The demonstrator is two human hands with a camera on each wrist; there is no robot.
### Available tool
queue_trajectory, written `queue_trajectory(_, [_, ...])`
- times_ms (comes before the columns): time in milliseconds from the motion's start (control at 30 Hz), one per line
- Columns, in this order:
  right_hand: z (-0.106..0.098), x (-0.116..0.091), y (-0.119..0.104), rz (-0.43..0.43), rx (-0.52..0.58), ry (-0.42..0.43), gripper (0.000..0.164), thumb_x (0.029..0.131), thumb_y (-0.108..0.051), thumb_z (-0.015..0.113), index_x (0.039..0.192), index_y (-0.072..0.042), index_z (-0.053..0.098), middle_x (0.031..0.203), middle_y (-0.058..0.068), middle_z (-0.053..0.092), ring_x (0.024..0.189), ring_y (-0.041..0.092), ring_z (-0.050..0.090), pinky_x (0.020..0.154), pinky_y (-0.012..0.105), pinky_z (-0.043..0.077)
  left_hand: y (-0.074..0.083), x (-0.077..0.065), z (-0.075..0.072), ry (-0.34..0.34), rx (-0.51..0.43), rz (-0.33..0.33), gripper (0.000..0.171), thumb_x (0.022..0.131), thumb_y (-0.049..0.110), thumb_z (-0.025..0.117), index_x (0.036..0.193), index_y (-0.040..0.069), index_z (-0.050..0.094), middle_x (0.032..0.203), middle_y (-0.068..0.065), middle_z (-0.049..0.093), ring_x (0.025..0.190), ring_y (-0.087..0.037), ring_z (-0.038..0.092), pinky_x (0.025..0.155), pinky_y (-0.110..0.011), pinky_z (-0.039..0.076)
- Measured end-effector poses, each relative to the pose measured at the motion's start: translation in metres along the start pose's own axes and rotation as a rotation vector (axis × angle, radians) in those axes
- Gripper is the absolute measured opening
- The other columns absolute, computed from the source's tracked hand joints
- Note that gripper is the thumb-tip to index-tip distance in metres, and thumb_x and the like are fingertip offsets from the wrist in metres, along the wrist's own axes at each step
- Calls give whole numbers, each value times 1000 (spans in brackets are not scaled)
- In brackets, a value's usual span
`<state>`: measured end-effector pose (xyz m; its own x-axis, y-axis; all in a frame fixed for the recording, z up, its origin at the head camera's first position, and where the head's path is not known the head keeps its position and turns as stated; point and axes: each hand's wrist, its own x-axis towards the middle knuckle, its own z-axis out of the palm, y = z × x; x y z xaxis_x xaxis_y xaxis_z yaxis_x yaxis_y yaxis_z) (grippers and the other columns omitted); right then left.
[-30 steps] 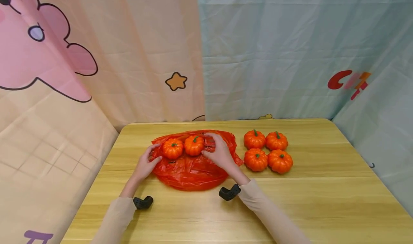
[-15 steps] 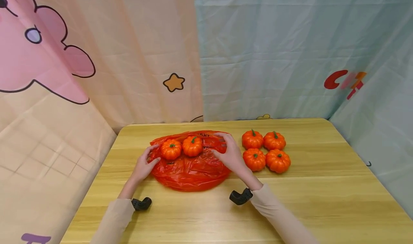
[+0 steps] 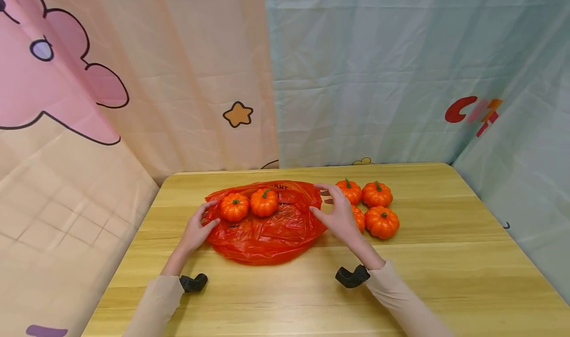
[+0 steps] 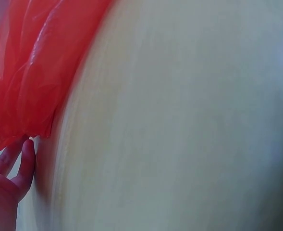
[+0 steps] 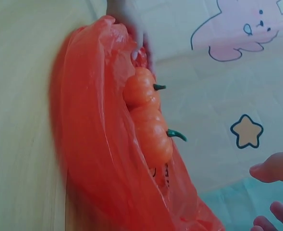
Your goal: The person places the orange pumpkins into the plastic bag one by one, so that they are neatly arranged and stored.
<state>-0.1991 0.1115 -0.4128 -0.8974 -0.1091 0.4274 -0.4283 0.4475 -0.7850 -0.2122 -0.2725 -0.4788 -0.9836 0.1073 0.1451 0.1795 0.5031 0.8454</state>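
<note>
A red plastic bag [image 3: 267, 245] lies on the table with its mouth spread wide. Two small orange pumpkins, a left one [image 3: 234, 208] and a right one [image 3: 264, 203], sit in it. At the bag's left edge is my left hand [image 3: 196, 232], thumb and fingers apart, fingertips touching the plastic. My right hand [image 3: 341, 219] hovers by the bag's right edge with nothing in it, its thumb and fingers spread. Behind it, a near-left pumpkin [image 3: 359, 220] and a far-left pumpkin [image 3: 350, 192] are partly covered. In the right wrist view, green stems top the bagged pumpkins.
More pumpkins complete a close cluster right of the bag: a far-right one [image 3: 377, 195] and a near-right one [image 3: 382, 223]. The wooden table [image 3: 276, 297] meets a printed curtain [image 3: 213, 139] at its back edge. Black wrist mounts hang below both hands.
My right hand has moved rightward from beside the right bagged pumpkin, across the bag, to the cluster's left side. My left hand and the bag stay almost where they were.
</note>
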Motion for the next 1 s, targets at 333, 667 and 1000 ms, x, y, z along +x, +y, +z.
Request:
queue_trajectory(333, [-28,-9,13,-7,-26,32,54,76,-4,78,126,-4,56,119,17,58,107,37,56,85,54,53,0,1,0,-10,8,5,50,95,6,56,142,4,39,147,-21,40,130,-40,44,103,-52,39])
queue_trajectory(667, [-57,-19,30,-96,-86,104,57,73,-1,80,125,-1,57,118,17,58,101,20,56,82,10,48,2,-2,-1,-14,-24,-2,52,94,5,57,142,4,39,147,-21,40,131,-40,44,100,-23,42])
queue_trajectory(1000, [-82,-30,49,-112,-170,139,56,71,2,80,123,-2,58,119,17,59,103,27,54,86,11,40,-2,1,0,-6,-29,15,51,93,3,58,141,3,40,145,-22,43,128,-39,46,88,-3,36])
